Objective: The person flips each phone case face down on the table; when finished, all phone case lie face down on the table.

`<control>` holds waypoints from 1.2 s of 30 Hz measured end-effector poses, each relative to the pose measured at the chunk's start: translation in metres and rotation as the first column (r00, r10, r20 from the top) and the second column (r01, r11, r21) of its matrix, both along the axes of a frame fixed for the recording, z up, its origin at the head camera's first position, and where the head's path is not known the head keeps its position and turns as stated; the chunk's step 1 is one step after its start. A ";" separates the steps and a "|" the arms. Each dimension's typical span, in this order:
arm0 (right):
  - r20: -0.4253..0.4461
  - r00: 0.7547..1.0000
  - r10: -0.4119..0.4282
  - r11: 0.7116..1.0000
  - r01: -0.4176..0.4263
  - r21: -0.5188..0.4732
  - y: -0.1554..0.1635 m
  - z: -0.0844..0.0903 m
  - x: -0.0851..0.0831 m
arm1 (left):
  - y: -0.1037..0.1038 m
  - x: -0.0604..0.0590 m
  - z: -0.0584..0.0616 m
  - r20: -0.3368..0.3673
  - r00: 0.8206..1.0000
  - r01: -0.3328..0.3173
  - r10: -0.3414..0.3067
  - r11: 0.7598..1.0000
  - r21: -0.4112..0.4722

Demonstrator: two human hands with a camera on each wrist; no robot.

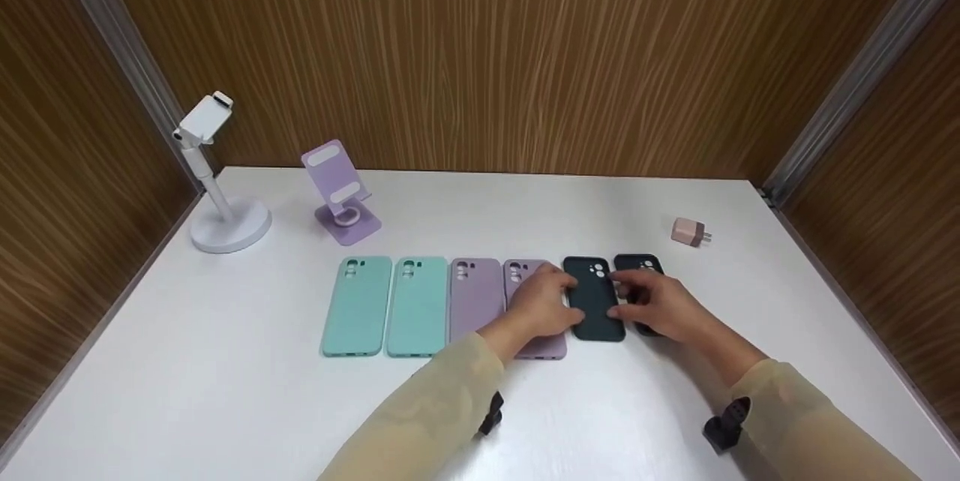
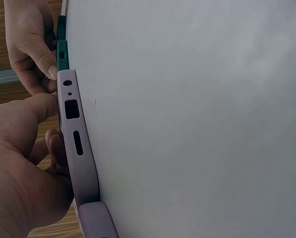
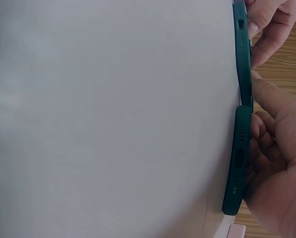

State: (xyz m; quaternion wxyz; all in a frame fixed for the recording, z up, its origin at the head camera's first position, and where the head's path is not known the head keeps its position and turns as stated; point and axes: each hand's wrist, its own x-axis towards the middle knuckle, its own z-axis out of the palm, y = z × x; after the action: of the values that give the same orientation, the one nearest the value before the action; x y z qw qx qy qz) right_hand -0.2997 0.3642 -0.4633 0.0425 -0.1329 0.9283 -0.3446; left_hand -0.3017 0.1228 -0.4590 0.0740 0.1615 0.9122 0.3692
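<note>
A: What is the biggest thing here?

B: The white tabletop point(image 1: 225, 361), walled in by wood panelling. On it, left of the row of phone cases, a white phone stand point(image 1: 217, 188) on a round base, and nearer the row a folding lilac phone stand point(image 1: 341, 192).

A: And the row itself?

B: Six phone cases lie flat, side by side. Taking the dark green case point(image 1: 594, 301) as the mark: just left of it a lilac case point(image 1: 534, 308), then a second lilac case point(image 1: 475, 297), then two mint cases point(image 1: 417, 306) point(image 1: 358, 306). Just right of it lies a black-looking case point(image 1: 639, 271).

A: The hands?

B: The left hand point(image 1: 541, 305) rests over the nearer lilac case, fingers curled onto the dark green case's left edge. The right hand point(image 1: 656, 305) pinches its right edge while lying over the black-looking one.

A: Anything smaller?

B: A pink plug charger point(image 1: 690, 232), well right of the dark green case and farther back.
</note>
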 end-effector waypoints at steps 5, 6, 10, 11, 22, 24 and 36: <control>0.004 1.000 0.008 1.000 -0.008 -0.002 0.001 0.000 0.002 | 0.003 0.003 0.001 0.000 1.000 -0.015 0.015 1.000 -0.025; 0.004 1.000 0.012 1.000 -0.012 -0.001 0.001 -0.001 0.002 | 0.003 0.004 0.001 -0.002 1.000 -0.018 0.018 0.999 -0.034; 0.003 1.000 0.017 1.000 -0.017 0.004 0.003 -0.001 0.003 | 0.007 0.006 0.001 0.003 0.999 -0.040 0.040 0.998 -0.047; 0.003 1.000 0.018 1.000 -0.018 0.006 0.003 -0.001 0.004 | 0.007 0.007 0.001 0.007 0.999 -0.047 0.048 0.998 -0.044; -0.011 1.000 -0.001 0.999 0.001 0.036 -0.004 0.006 0.003 | 0.009 0.005 0.003 0.029 0.994 -0.108 0.106 0.992 0.064; -0.015 1.000 -0.016 0.999 0.017 0.052 -0.006 0.006 0.003 | 0.008 0.005 0.002 0.027 0.994 -0.111 0.109 0.990 0.084; -0.150 0.989 0.018 0.988 0.006 0.157 -0.020 0.009 0.010 | 0.008 0.007 0.001 -0.003 0.992 -0.124 0.126 0.984 0.128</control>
State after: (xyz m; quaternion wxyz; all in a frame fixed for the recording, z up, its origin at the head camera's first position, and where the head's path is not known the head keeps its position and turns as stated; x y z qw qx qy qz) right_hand -0.2893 0.3443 -0.4540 -0.0164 -0.1575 0.9528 -0.2591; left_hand -0.2946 0.1303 -0.4582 0.0351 0.1103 0.8955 0.4297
